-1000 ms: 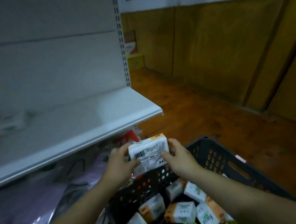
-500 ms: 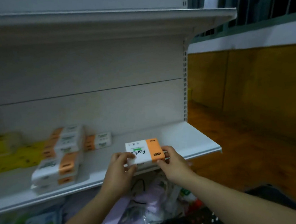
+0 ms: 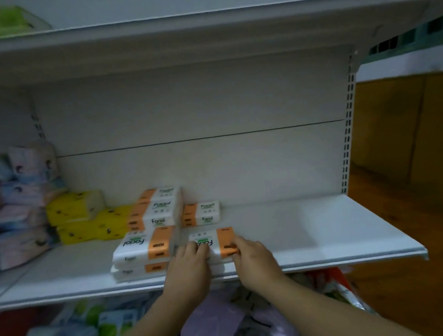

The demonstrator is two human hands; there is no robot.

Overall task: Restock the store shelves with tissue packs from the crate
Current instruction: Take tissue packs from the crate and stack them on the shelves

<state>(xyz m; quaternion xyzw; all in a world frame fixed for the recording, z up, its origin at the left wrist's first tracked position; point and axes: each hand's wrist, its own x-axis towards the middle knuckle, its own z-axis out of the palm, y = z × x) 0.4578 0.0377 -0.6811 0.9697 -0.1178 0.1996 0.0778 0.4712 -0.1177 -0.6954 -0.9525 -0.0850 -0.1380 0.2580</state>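
Observation:
A white-and-orange tissue pack (image 3: pixel 216 240) lies on the white middle shelf (image 3: pixel 316 234), near its front edge. My left hand (image 3: pixel 188 268) grips its near left side and my right hand (image 3: pixel 253 259) grips its orange right end. Just to its left sits a stack of two matching packs (image 3: pixel 143 254). Behind them stand a taller stack (image 3: pixel 156 209) and a shorter stack (image 3: pixel 201 213) of the same packs against the back panel. The crate is out of view.
Yellow tissue packs (image 3: pixel 84 219) and pastel patterned packs (image 3: pixel 23 203) fill the shelf's left part. A shelf above (image 3: pixel 201 26) holds a green pack (image 3: pixel 3 18). Bagged goods (image 3: pixel 217 328) lie below. A wooden floor (image 3: pixel 424 229) runs along the right.
Both hands lifted the pack from the crate up to the middle shelf and moved it forward onto the shelf, beside the stacked packs. The view rose from the crate to the shelf.

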